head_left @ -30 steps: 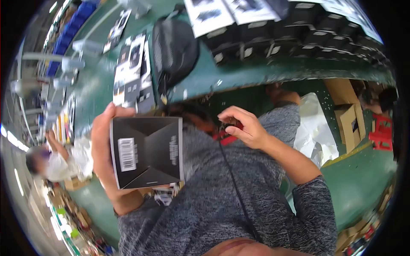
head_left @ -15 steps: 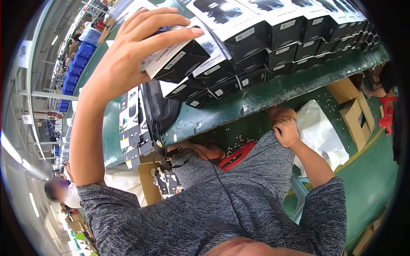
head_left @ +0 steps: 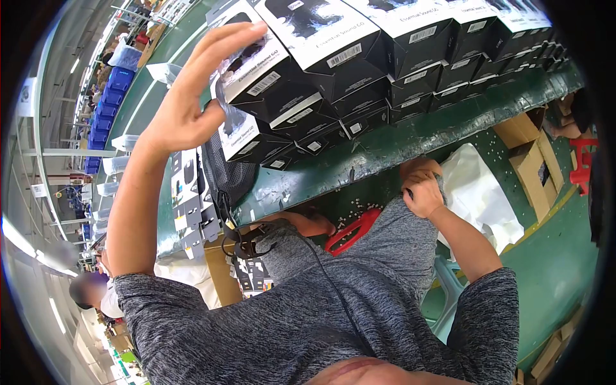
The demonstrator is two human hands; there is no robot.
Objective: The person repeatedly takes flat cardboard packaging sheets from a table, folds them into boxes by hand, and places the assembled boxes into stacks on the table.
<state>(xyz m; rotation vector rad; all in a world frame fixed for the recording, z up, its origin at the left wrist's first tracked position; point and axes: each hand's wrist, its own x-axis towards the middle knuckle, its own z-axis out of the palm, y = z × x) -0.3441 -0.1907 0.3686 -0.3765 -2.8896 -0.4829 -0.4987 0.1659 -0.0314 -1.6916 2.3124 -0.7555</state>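
Note:
My left hand [head_left: 192, 102] is at the near left end of a stack of black-and-white boxes, its fingers stretched along the top edge of a packaged box [head_left: 256, 74] and the thumb apart by its side. This box lies level on top of the stack, its barcode end facing me, beside another box [head_left: 327, 38] of the same print. Its lower left side is partly behind my thumb. My right hand [head_left: 425, 192] rests on my knee, fingers loosely bent over it and holding nothing.
The boxes stand in rows along a green worktable [head_left: 359, 163] with a worn edge. A dark mesh bag [head_left: 228, 170] and flat printed cartons [head_left: 192, 205] lie at the left. Below are a white sack [head_left: 478, 199], an open cardboard box [head_left: 529, 173] and a red stool [head_left: 581, 170].
The box under my left hand has gone from tilted to level on the stack. My left fingers have loosened and drawn back to its left side. The right hand has hardly moved.

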